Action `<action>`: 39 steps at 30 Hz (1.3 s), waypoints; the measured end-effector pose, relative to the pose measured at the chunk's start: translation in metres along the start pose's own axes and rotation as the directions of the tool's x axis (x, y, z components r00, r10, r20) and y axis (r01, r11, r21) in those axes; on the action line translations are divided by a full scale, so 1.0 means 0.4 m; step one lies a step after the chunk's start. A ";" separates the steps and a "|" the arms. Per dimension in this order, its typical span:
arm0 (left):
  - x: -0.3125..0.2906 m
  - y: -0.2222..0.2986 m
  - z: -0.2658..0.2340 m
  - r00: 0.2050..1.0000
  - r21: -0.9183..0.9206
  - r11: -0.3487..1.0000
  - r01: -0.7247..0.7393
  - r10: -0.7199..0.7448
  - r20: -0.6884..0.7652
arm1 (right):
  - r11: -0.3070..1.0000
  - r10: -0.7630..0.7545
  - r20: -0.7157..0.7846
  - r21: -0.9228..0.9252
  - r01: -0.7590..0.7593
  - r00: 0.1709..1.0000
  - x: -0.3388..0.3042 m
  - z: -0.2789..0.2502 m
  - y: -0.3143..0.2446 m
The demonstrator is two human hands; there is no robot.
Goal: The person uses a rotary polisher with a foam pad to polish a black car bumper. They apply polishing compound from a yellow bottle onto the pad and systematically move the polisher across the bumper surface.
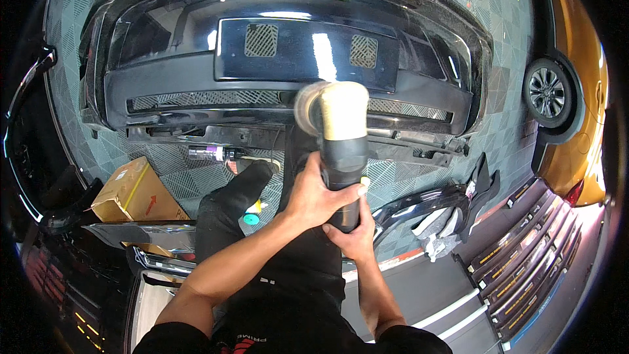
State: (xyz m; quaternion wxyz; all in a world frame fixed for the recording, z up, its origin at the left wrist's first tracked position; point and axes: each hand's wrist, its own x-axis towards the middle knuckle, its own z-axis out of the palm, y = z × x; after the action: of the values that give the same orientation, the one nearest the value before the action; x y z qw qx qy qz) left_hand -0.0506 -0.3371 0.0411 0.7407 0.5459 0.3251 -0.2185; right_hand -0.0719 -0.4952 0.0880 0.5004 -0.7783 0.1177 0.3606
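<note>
A black-and-gold handheld polisher [345, 118] is gripped in both my hands. My left hand [316, 196] wraps the black body behind the gold head, its thumb across the top. My right hand [356, 233] closes round the rear end of the handle. At the left of the head, the round pad [308, 108] is smeared by motion. It is at the lower part of a glossy black car bumper [173, 82], which lies on the floor before me; whether pad and bumper touch, I cannot tell. The bumper has two square openings in its raised middle panel.
A cardboard box [134, 193] and a dark bottle with a purple label [215, 153] stand or lie left of my legs. A grey cloth [438, 233] rests on a black part at right. Beyond are an orange car [580, 92] and several long packages [531, 262].
</note>
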 end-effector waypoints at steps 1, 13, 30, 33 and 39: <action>-0.009 0.014 -0.022 0.999 -0.010 1.000 -0.010 0.010 -0.035 | 0.999 -0.020 0.024 -0.028 0.021 1.000 0.002 0.012 -0.006; -0.062 0.021 -0.327 0.935 -0.404 0.865 -0.297 0.178 -0.306 | 0.940 -0.209 0.297 -0.200 0.275 0.932 0.098 0.262 -0.159; -0.055 0.128 -0.511 0.888 -0.379 0.892 -0.246 0.051 -0.457 | 0.994 0.109 0.562 -0.049 -0.099 0.820 0.199 0.428 -0.285; -0.052 0.138 -0.492 0.907 -0.410 0.888 -0.209 0.018 -0.421 | 0.988 0.139 0.561 -0.130 -0.079 0.816 0.197 0.414 -0.291; -0.048 0.139 -0.459 0.933 -0.470 0.868 -0.159 -0.024 -0.360 | 0.990 0.121 0.499 -0.125 -0.067 0.858 0.184 0.389 -0.308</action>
State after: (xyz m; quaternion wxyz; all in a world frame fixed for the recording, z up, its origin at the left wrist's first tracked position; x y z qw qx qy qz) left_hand -0.0708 -0.1460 0.0567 0.7912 0.3811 0.4783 -0.0003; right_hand -0.0217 -0.2895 0.0863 0.4546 -0.6747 0.0018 0.5814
